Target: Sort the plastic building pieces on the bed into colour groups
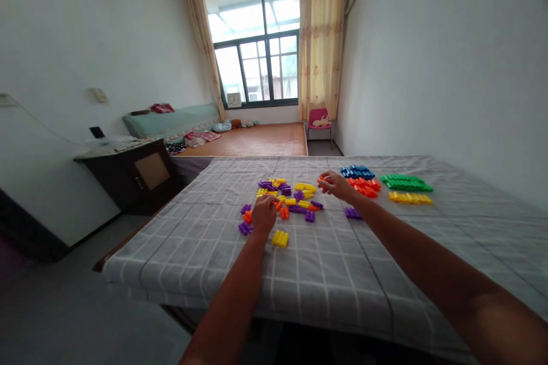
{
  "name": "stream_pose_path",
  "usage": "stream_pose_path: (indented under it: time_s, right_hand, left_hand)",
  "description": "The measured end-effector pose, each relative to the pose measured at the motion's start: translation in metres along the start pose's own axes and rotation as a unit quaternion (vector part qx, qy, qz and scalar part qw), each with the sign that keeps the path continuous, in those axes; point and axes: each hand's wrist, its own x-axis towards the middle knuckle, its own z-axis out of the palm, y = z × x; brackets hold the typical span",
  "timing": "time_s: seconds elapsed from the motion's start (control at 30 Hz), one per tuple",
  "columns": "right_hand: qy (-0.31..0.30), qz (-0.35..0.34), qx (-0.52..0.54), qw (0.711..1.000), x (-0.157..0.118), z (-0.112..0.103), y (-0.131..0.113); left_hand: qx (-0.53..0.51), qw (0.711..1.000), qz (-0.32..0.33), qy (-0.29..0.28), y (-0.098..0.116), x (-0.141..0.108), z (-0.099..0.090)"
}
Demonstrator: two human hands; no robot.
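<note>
My right hand (334, 185) is pinched on a small orange plastic piece (322, 180) above the table. My left hand (264, 214) reaches into a loose pile, its fingers closed at another orange plastic piece (278, 206); the grip is partly hidden. Around it lie yellow pieces (305, 187), purple pieces (298, 209) and a few orange pieces (285, 213). A yellow cluster (280, 239) lies nearer to me. Beyond my right hand are rows sorted by colour: blue (357, 171), orange (363, 187), green (406, 183) and yellow (410, 198). A purple group (353, 213) is partly behind my right forearm.
A grey checked cloth (192, 245) covers the table, whose front edge is close to me. Behind stand a bed (265, 140), a pink chair (320, 119) and a dark cabinet (128, 174) at the left. A white wall (449, 68) runs along the right.
</note>
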Motion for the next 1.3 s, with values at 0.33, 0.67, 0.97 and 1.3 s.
stream_pose_path:
  time_s: [0.33, 0.67, 0.97, 1.3]
  right_hand:
    - [0.198, 0.058, 0.071, 0.976, -0.027, -0.059, 0.057]
    - [0.179, 0.080, 0.101, 0.975, -0.047, -0.082, 0.100]
    - [0.229, 0.170, 0.052, 0.957, -0.052, -0.100, 0.104]
    - [0.145, -0.009, -0.171, 0.974, -0.057, -0.091, 0.087]
  left_hand:
    - [0.041, 0.987, 0.056, -0.143, 0.024, 0.038, -0.007]
    - [-0.062, 0.984, -0.118, -0.117, -0.043, 0.088, -0.045]
    - [-0.044, 0.961, -0.264, 0.062, -0.110, 0.052, -0.043]
    - [0.037, 0.977, -0.212, 0.006, -0.134, 0.055, -0.031]
